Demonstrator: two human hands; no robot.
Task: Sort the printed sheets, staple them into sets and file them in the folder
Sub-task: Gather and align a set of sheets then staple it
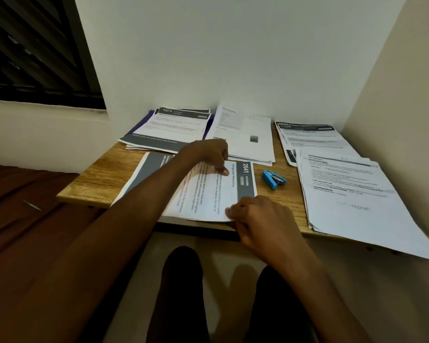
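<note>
A printed sheet set (208, 191), white paper with dark grey header and footer bands and the number 2641, is laid sideways at the near edge of a wood-grain desk (104, 174). A small blue stapler (273, 179), wedge-shaped and of smooth plastic, is seen just to the right of the set, apart from it. The left hand (206, 152) is reached over the set with fingers curled, one fingertip pressed onto the paper; nothing is grasped. The right hand (260, 216) is placed at the set's near right corner, which is pinched between curled fingers. Further stacks are arranged behind and beside: a banded stack (169, 129) over a blue-violet folder (144, 120), a plain white stack (245, 134), a second banded stack (310, 137), and a large fanned pile (357, 199) overhanging the right edge. The desk is set in a corner of pale walls (233, 58), with a dark louvred window (35, 50) at the left
</note>
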